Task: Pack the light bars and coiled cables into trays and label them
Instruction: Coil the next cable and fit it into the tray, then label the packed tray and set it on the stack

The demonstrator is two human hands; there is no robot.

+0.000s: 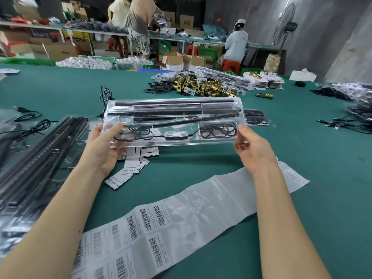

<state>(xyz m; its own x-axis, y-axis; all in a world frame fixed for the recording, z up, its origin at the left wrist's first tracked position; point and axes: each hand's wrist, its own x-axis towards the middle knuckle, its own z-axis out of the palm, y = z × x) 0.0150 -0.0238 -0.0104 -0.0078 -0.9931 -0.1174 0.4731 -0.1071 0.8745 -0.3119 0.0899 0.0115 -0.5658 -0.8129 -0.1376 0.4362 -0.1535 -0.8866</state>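
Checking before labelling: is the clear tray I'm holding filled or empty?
Filled: the clear tray shows black light bars and coiled cable inside.

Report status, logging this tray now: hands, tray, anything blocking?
Left hand and right hand each grip an end of the filled clear tray. Label sheet below, unobstructed.

bare green table [201, 168] under the raised tray [173, 121], label strip [181, 214] across the near side, stacked trays [40, 154] left
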